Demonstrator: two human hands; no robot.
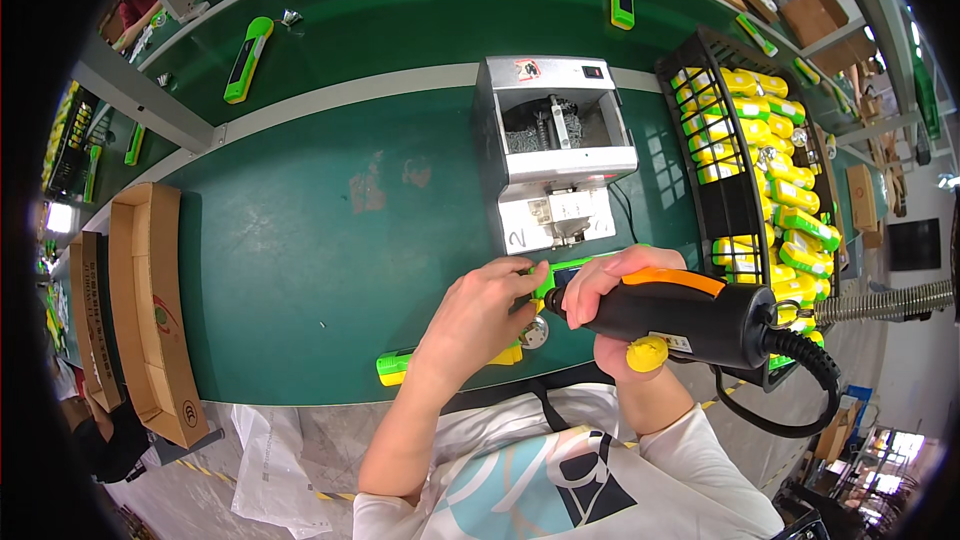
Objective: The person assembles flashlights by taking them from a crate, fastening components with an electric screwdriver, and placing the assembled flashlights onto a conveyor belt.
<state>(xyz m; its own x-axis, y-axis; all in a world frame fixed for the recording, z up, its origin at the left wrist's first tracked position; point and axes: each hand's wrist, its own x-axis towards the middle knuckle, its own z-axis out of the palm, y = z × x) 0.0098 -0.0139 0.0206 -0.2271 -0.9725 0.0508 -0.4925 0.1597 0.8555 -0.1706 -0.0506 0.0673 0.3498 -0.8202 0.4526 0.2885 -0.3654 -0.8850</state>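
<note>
A: And the right hand (600, 292) is clamping round the electric screwdriver (700, 318), fingers above its black-and-orange body, palm below!

B: What's the left hand (478, 305) doing?

A: It's reaching in from the other side, its fingertips touching the green-and-yellow device (560, 276). Thumb and forefinger are bending close together there, but whether they're really pinching it, I cannot tell.

B: And where is that device sitting?

A: It's lying on the green worktop (290, 240), between the two hands and just in front of the silver screw feeder (555, 162). The driver's nose is pointing at its left end, right beside the left fingertips.

B: Anything else close in?

A: A round silver disc (536, 332) is resting just below, and a second device (394, 367) is showing beside the left forearm, partly hiding beneath it.

B: And out wide?

A: On the right, a black crate (718, 197) is holding a whole heap of yellow-and-green units (795, 195); on the far left, an open cardboard box (150, 340) is standing at the worktop's edge.
</note>
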